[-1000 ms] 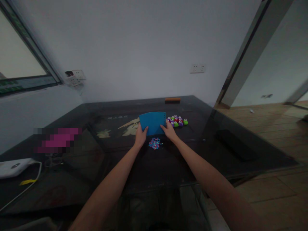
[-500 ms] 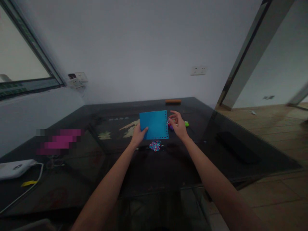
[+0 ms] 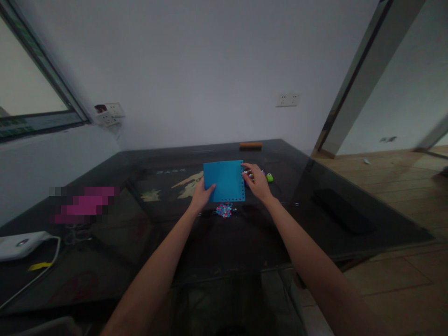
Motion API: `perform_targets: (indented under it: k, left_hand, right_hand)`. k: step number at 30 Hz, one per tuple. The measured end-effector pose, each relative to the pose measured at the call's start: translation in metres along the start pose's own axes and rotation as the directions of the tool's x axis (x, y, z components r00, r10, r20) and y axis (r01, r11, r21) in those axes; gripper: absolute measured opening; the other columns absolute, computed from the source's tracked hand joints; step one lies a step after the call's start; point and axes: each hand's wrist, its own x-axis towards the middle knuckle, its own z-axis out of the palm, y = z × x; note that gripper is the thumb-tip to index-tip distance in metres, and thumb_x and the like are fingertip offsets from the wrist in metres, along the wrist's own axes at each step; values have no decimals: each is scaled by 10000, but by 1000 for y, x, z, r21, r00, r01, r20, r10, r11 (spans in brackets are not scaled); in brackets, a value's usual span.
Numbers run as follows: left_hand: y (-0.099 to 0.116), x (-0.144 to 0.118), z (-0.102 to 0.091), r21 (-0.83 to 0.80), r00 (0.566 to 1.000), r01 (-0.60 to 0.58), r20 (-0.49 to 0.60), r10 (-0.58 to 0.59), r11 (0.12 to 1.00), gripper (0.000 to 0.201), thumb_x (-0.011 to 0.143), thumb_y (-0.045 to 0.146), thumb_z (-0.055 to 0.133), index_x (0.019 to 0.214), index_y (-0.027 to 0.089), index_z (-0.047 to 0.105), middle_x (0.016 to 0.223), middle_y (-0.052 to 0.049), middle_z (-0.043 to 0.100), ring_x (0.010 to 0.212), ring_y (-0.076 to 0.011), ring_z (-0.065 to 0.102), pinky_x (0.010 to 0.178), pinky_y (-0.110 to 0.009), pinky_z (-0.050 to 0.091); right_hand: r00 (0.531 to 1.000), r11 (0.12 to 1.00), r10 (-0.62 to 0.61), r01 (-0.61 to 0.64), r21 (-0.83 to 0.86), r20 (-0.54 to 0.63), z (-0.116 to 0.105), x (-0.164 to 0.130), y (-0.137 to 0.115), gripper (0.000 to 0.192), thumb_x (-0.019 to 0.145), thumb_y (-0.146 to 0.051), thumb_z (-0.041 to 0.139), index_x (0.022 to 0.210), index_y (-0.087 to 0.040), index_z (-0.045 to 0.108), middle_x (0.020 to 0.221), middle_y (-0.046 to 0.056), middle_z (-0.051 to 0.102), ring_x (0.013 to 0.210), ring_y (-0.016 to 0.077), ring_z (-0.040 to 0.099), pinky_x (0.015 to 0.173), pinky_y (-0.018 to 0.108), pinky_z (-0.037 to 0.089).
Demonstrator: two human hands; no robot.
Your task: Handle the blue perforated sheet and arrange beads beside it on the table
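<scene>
My left hand (image 3: pixel 201 196) grips the lower left corner of a blue paper sheet (image 3: pixel 224 179) with punched holes along its right and bottom edges, holding it upright above the dark glass table (image 3: pixel 350 228). My right hand (image 3: pixel 257 182) is beside the sheet's right edge, fingers curled over a cluster of small coloured craft punches (image 3: pixel 269 177); whether it grips one I cannot tell. A small pile of pink and blue paper bits (image 3: pixel 224 210) lies on the table below the sheet.
An orange-topped flat object (image 3: pixel 251 146) lies at the table's far edge. A dark flat object (image 3: pixel 345 210) rests on the right side. A white device (image 3: pixel 21 243) with a cable sits at the left, near a blurred pink patch (image 3: pixel 84 203). Wooden floor lies to the right.
My right hand let go of the sheet and moved right onto the punches. The sheet, first bent, now stands flat in my left hand alone.
</scene>
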Motion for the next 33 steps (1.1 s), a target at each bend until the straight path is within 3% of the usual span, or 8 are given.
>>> perform_targets:
  k: [33]
  left_hand:
    - [-8, 1, 1, -107, 999, 31, -8, -32, 994, 401, 765, 280, 608, 1135, 132, 569, 1124, -127, 630, 1022, -281, 593, 925, -464, 449]
  right_hand:
    - [1000, 999, -17, 18, 31, -11, 4, -1, 1, 150, 878, -258, 462, 1004, -207, 526, 979, 72, 575, 783, 183, 569, 715, 329, 457]
